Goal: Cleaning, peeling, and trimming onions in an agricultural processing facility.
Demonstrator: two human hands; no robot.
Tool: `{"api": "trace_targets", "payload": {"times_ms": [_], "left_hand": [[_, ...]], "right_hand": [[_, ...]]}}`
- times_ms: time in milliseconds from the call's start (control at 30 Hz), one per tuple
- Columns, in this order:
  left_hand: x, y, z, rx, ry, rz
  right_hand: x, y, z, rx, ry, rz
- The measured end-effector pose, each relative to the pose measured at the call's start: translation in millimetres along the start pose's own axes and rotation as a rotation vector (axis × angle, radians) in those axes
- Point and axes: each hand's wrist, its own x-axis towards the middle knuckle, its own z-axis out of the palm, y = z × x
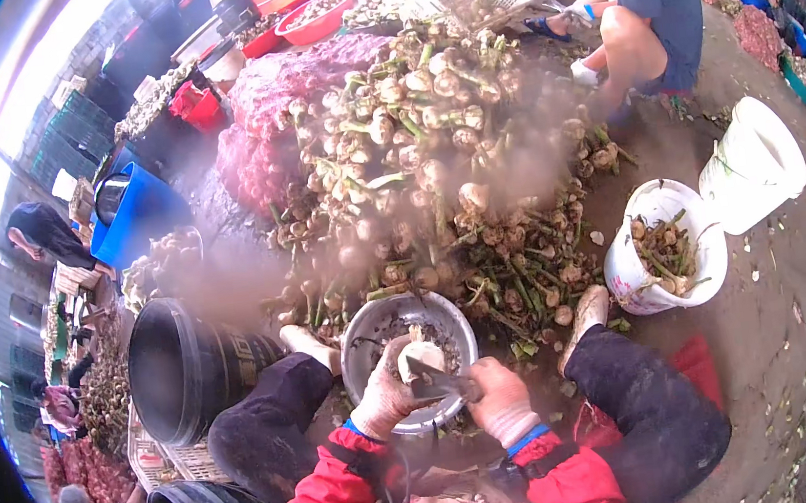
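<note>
Gloved in white, my left hand [387,394] grips a pale garlic bulb [420,359], its short cut stem pointing away from me. My right hand [498,396], also gloved, holds a knife [435,382] by its handle. The dark, wide blade lies against or just over the near side of the bulb; exact contact is hard to make out. Both hands are above a round metal basin [460,319] standing between my feet, with dark scraps inside. Beyond the basin rises a large heap of garlic [421,146] with stems and roots.
Black buckets [165,372] stand at my left. At the right are a white bucket [620,280] holding cut stems and another white bucket [734,172] tipped over. Pink mesh sacks [252,149] lie behind the heap. A seated person [658,11] is at the upper right.
</note>
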Motion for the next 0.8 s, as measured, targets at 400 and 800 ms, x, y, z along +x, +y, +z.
{"api": "trace_targets", "payload": {"times_ms": [400, 800], "left_hand": [[-9.1, -5.2, 11.1, -0.424, -0.035, -0.134], [-8.9, -3.4, 4.0, 0.042, 0.104, -0.003]], "right_hand": [[3.7, -5.5, 5.5, -0.253, -0.249, -0.017], [16.6, 145.0, 39.6, 0.52, 0.548, 0.555]]}}
